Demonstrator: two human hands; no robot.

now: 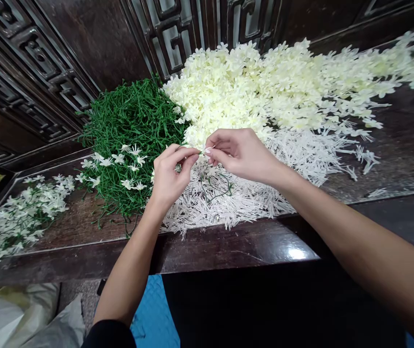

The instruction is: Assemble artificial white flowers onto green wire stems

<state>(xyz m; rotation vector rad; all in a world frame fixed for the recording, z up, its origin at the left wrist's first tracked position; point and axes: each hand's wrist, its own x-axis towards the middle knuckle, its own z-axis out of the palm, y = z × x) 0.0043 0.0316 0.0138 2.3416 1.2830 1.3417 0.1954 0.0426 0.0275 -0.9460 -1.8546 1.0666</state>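
My left hand [173, 169] pinches a thin green plastic stem, its tip showing at the fingertips. Close against it, my right hand [241, 151] has thumb and forefinger closed on a small white flower piece [208, 151], which meets the stem tip between the hands. Beneath them spreads a heap of white stamen pieces [225, 208], with a loose green stem lying on top. Behind is a big pile of cream-white petals [236, 87]. Left of my hands sits a tangled pile of green stems [127, 116], with several assembled white flowers [120, 158] resting on it.
Finished-looking white flowers on stems [22, 217] lie in a bunch at the far left of the dark wooden bench [94, 227]. A carved lattice backrest [101, 43] rises behind the piles. Pale sacks [43, 314] stand on the floor at lower left.
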